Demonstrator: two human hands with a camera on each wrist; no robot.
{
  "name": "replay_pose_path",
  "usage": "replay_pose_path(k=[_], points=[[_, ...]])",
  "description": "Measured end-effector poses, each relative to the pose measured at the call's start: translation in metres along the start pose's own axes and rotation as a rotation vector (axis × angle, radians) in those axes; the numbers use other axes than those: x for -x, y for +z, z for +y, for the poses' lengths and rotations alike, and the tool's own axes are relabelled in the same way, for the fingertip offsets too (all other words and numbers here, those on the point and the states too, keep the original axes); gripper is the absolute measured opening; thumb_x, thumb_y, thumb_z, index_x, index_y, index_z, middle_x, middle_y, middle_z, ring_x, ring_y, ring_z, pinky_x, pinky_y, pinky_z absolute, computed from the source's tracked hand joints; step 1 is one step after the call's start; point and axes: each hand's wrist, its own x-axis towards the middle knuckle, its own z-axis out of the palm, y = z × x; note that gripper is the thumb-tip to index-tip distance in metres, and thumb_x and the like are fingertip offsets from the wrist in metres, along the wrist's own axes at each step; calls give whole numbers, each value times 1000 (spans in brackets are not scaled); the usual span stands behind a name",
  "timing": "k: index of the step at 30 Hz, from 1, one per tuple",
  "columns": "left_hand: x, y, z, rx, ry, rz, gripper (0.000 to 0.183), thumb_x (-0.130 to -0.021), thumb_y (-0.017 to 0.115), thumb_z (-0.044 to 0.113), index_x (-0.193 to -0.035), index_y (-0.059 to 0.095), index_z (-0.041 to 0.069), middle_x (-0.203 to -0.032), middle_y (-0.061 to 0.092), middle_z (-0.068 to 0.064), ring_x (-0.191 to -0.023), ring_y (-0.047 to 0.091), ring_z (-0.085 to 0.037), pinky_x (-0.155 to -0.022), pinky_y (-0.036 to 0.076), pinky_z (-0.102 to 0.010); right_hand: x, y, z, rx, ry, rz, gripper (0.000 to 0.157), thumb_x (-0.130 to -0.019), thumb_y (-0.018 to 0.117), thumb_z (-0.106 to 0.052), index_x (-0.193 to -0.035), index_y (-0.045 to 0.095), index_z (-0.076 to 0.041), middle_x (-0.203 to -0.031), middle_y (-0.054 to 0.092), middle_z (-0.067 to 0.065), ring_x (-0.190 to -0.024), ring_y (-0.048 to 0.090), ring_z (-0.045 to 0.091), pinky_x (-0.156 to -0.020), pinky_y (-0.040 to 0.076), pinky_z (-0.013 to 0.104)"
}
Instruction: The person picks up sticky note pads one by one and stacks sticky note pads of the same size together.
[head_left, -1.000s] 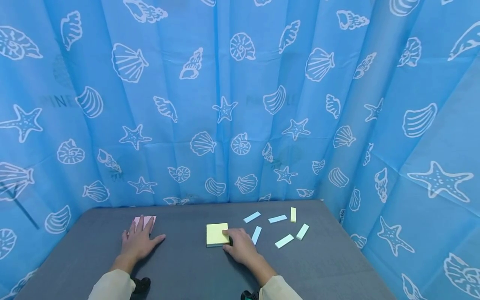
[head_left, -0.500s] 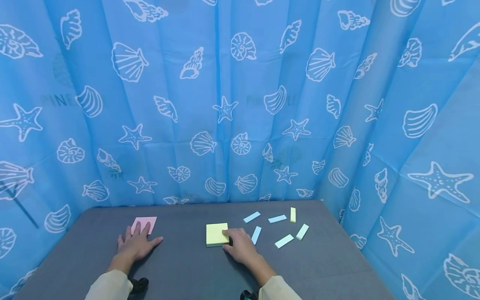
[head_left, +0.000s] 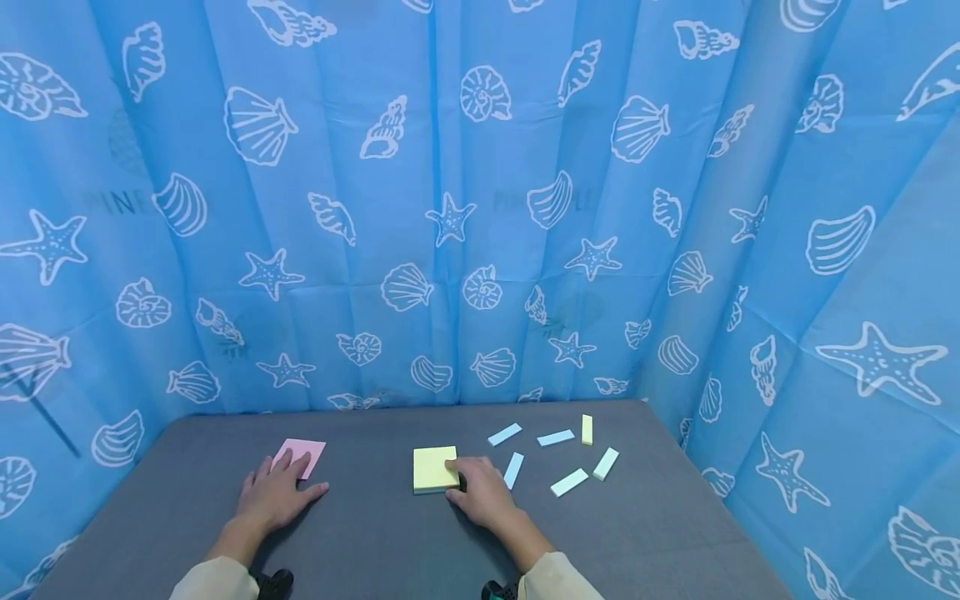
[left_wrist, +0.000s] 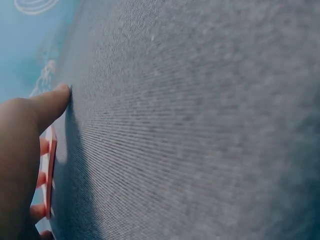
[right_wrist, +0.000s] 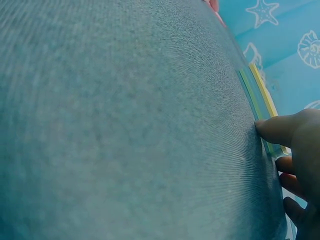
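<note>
A pink sticky note pad (head_left: 316, 451) lies on the grey table at the left. My left hand (head_left: 272, 497) rests over its near side, fingers extended and spread, thumb out on the cloth; in the left wrist view the fingertips lie along the pad (left_wrist: 51, 165). Near the middle sits a square stack of sticky note pads (head_left: 432, 468), yellow on top with green and bluish layers below. My right hand (head_left: 482, 492) holds the stack's right side, index finger at the top edge and thumb low at the near corner. The right wrist view shows the thumb (right_wrist: 275, 129) against the stack's side.
Several narrow sticky note strips lie right of the stack: light blue (head_left: 555, 437), yellow (head_left: 587, 429) and pale green (head_left: 568, 482) ones. One blue strip (head_left: 513, 470) is close beside my right hand. A blue shell-print curtain (head_left: 450, 333) hangs behind the table (head_left: 367, 533).
My left hand has drawn back toward me, and the pink pad has slid right and nearer, turning slightly. My right hand and the stack stay in place.
</note>
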Motion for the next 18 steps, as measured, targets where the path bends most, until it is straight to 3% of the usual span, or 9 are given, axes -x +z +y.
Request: replay_pose_path(k=[6,18], points=[[4,-2,7,-25,18,17,83,-86,55,68,-140,51,5,-147,33,-32,-132,21,-60,-101,16,-73,-1,0,0,5,9,-10,46,-87,74,-24,-130,62,-14,-128,62,5,-117,52,26,-96,42,48],[21,0,19,-31,92,81,66,-85,65,57,-126,64,7,-137,51,-25,-126,38,-55,-99,25,-69,-1,-1,0,13,9,-24,46,-88,74,-25,-130,61,-14,-129,61,5,-118,52,26,-95,42,48]])
